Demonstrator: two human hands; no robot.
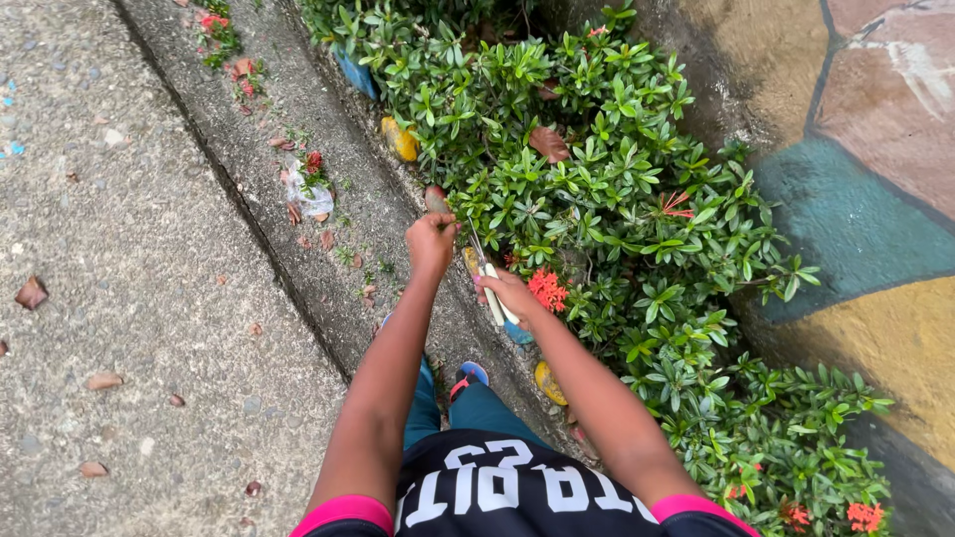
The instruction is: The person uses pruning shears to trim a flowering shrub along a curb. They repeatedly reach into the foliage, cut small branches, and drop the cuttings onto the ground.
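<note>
My left hand [431, 242] is closed in a fist at the near edge of a low green hedge [607, 189], pinching a leafy stem. My right hand [509, 294] grips a pair of shears [487, 280] with pale handles, blades pointing up toward the left hand. A cluster of red flowers [546, 289] sits just right of the right hand. Both arms reach forward from pink-edged dark sleeves.
A concrete kerb [298, 149] and a pebbled pavement [109, 249] lie to the left, strewn with dry leaves and a scrap of clear plastic [310, 197]. A painted wall [875, 179] rises right of the hedge. My blue shoe [471, 376] stands on the kerb.
</note>
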